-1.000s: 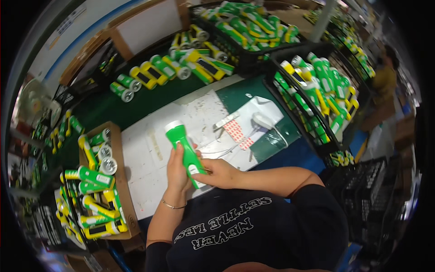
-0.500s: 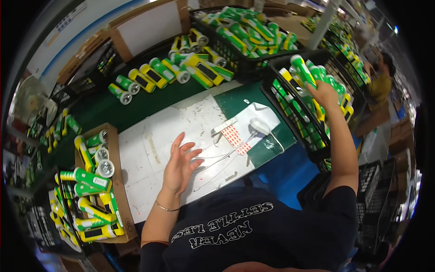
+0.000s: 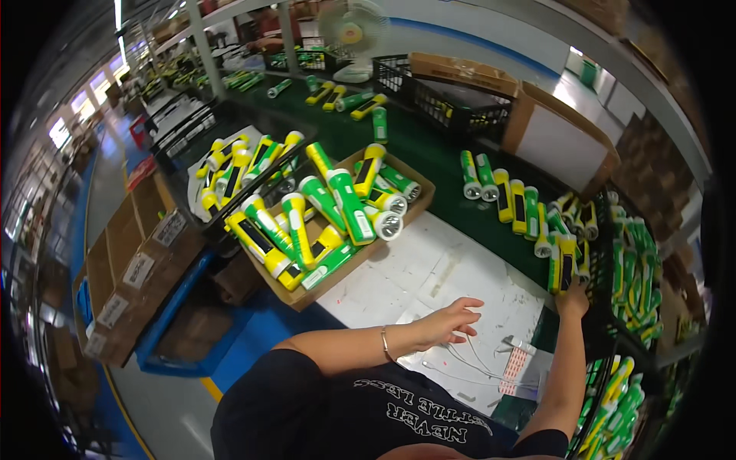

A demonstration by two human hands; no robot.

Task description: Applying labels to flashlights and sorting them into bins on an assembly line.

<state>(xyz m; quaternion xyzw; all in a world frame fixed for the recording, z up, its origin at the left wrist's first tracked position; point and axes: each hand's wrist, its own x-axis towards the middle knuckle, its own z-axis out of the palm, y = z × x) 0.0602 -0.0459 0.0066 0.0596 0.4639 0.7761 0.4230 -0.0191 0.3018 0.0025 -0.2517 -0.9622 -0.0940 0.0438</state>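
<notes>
My left hand [image 3: 445, 323] hovers over the white work surface [image 3: 429, 264], empty, its fingers loosely bent and apart. At the bench's right side, my right hand [image 3: 573, 299] is closed at the near end of a yellow-and-green flashlight [image 3: 566, 264] with a dark panel; the fingertips are partly hidden. More flashlights lie beside and beyond that hand. Left of the white surface, a cardboard box [image 3: 418, 201] holds a heap of green and yellow flashlights, some with lens ends showing.
A black crate [image 3: 613, 345] of flashlights stands at the right, with another heap [image 3: 636, 261] behind it. Thin white cables [image 3: 479, 364] and a red-dotted sticker sheet [image 3: 517, 368] lie on the near surface. At the left are stacked cartons [image 3: 138, 268]; a fan [image 3: 353, 34] stands far back.
The view has swung left. My right hand has moved from the crate, where it held a green flashlight, to the flashlights on the bench. My left hand stays open over the white surface.
</notes>
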